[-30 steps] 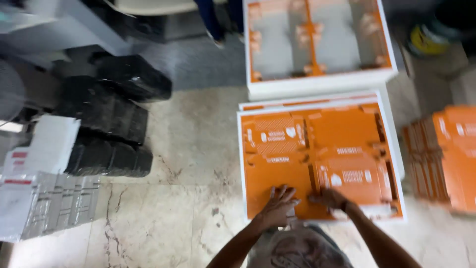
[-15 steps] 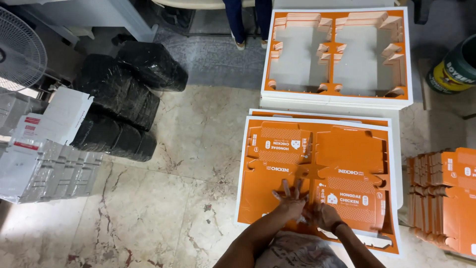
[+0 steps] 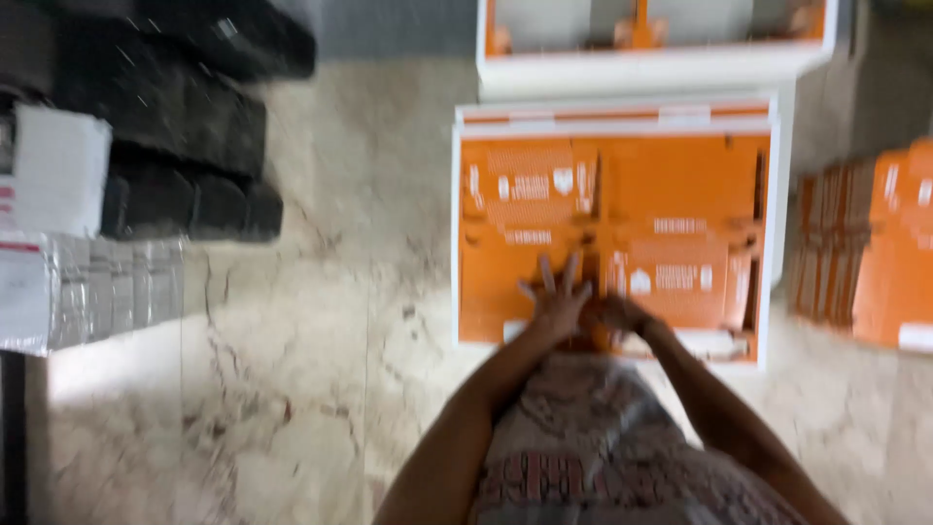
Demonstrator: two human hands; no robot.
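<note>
A stack of flat orange and white cardboard sheets (image 3: pixel 680 175) lies on the marble floor in front of me. My left hand (image 3: pixel 556 297) rests flat on the near part of the top sheet, fingers spread. Right beside it, my right hand (image 3: pixel 612 313) touches the same sheet near its lower edge; motion blur hides whether its fingers grip the card. My patterned clothing fills the bottom of the blurred head view.
A folded-up orange and white box tray (image 3: pixel 651 39) stands beyond the sheets. More orange flat packs (image 3: pixel 875 253) are stacked at the right. Black wrapped bundles (image 3: pixel 185 146) and clear-wrapped packets (image 3: pixel 87 292) sit at the left on the marble floor (image 3: pixel 321 369).
The view has shifted and blurred. Both hands have come together at the near middle of the top sheet, from further apart a second ago.
</note>
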